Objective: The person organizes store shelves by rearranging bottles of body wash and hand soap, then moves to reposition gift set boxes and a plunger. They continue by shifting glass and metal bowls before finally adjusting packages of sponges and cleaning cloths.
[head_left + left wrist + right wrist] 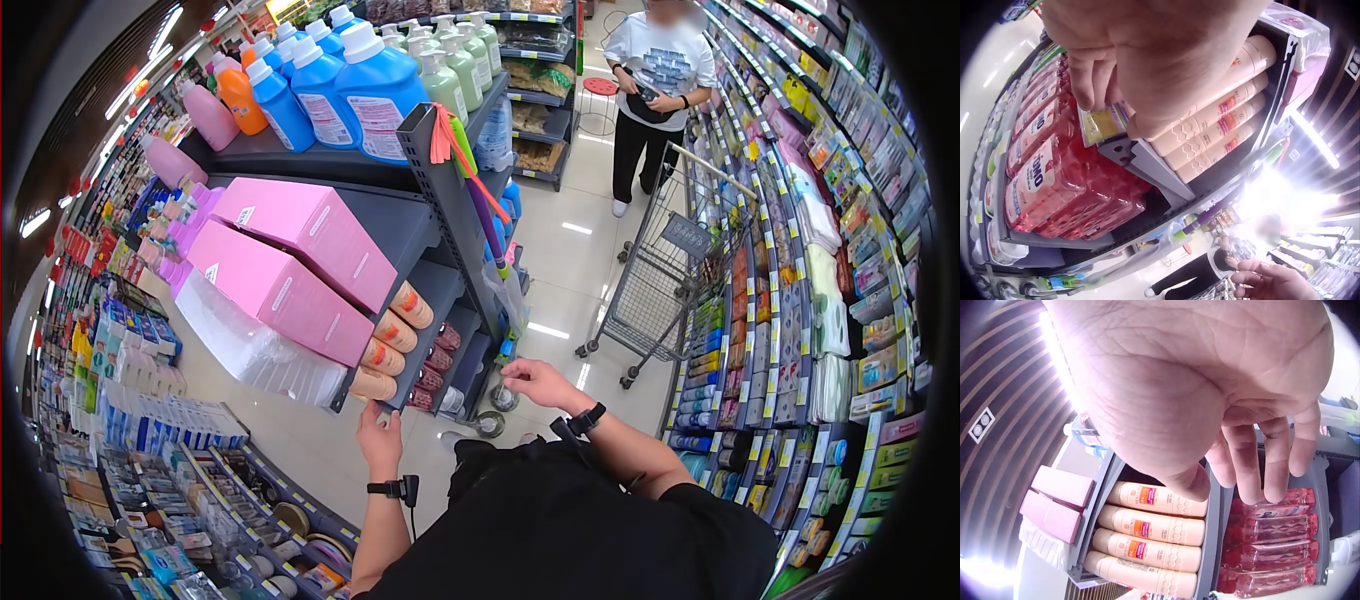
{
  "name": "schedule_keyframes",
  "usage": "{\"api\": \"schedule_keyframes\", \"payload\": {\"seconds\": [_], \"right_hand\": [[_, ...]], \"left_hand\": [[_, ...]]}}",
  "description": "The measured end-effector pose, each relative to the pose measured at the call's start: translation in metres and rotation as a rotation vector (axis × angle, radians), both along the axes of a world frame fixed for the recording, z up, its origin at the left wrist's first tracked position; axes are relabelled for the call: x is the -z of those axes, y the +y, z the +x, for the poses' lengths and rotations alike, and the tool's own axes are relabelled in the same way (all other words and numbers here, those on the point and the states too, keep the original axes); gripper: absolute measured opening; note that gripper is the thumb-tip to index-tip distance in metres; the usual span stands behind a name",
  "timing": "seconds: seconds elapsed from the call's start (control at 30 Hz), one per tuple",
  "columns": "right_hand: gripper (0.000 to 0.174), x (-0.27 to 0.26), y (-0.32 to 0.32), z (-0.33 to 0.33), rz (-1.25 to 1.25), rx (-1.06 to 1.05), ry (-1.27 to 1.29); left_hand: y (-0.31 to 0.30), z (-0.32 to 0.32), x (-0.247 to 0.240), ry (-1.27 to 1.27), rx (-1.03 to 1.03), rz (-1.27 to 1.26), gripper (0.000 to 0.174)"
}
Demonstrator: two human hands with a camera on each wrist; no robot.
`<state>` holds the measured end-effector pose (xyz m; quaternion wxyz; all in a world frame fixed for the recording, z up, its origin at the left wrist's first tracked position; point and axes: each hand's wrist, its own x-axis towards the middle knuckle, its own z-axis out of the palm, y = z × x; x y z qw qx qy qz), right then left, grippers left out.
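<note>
At the end of a grey shelf [405, 395], my left hand [380, 440] is at the front edge below the peach bottles [383, 357]. The left wrist view shows this hand [1154, 53] with fingers and thumb around a yellow price tag [1102, 127] on the shelf edge, pinching it. Peach bottles [1210, 134] lie on one side and red-pink bottles [1054, 181] on the level below. My right hand [545, 385] hangs in the air right of the shelf, fingers loosely bent, holding nothing. In the right wrist view the hand [1210, 394] covers part of the shelf.
Pink boxes [290, 285] stand on the upper shelf, with blue bottles [380, 95] above. A wire shopping cart [655, 285] stands in the aisle, a person [655, 90] behind it. Packed shelves [800, 330] line the right side. Glass jars [490, 424] are by the shelf's foot.
</note>
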<state>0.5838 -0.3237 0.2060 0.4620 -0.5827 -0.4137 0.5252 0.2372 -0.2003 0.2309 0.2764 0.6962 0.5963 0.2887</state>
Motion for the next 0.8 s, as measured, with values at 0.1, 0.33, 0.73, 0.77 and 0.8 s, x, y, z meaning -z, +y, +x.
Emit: {"api": "schedule_keyframes", "payload": {"seconds": [0.1, 0.33, 0.73, 0.77, 0.8], "right_hand": [[0.030, 0.0024, 0.0004, -0.0005, 0.000, 0.000, -0.006], [0.030, -0.0007, 0.0011, -0.0036, -0.003, -0.003, -0.003], [0.031, 0.0011, 0.0027, -0.0060, -0.005, -0.007, -0.039], [0.031, 0.0039, 0.0033, -0.0062, -0.002, -0.012, -0.031], [0.031, 0.0058, 0.0035, -0.0063, 0.001, -0.017, -0.023]], "left_hand": [[0.0004, -0.0021, 0.0015, 0.030, 0.009, 0.015, 0.058], [0.0009, -0.0019, 0.0024, 0.048, 0.021, 0.046, 0.057], [0.0023, -0.0041, 0.0041, 0.085, 0.044, 0.084, 0.054], [0.0027, -0.0045, 0.0049, 0.092, 0.050, 0.093, 0.054], [0.0030, -0.0050, 0.0053, 0.093, 0.051, 0.091, 0.054]]}}
